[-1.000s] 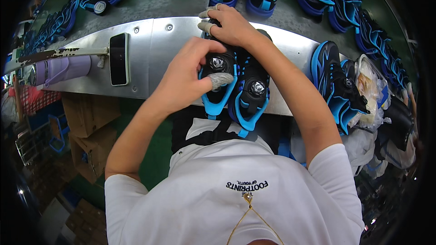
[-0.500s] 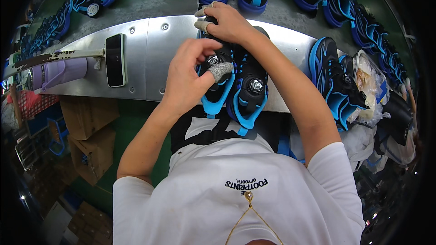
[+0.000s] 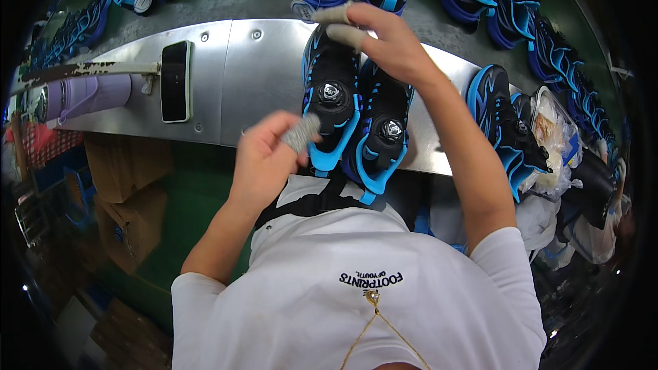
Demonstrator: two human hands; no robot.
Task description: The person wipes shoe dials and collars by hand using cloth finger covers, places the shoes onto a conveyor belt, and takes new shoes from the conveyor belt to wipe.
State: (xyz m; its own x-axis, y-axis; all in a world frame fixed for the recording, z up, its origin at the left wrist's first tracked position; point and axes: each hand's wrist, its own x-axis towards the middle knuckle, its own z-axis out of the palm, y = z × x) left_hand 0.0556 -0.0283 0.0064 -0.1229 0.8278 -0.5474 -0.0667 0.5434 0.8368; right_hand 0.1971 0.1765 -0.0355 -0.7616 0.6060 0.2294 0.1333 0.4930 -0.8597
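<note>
Now left hand [image 3: 264, 161] has come off the dial [image 3: 331, 91], loosely curled, holding nothing; right hand [image 3: 384, 41] grips the shoe [image 3: 332, 103] toe on the desk [image 3: 260, 75]. Dial work looks finished.

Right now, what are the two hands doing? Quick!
Left hand: loosely curled, holding nothing, beside the left shoe.
Right hand: fingers on the toe end of the shoe pair; grip cannot be told.

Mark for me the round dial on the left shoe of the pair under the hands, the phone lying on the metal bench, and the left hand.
round dial [image 3: 330, 91], head view, centre of the knob.
phone [image 3: 175, 81], head view, middle of its dark screen.
left hand [image 3: 266, 157], head view, back of the hand.
</note>
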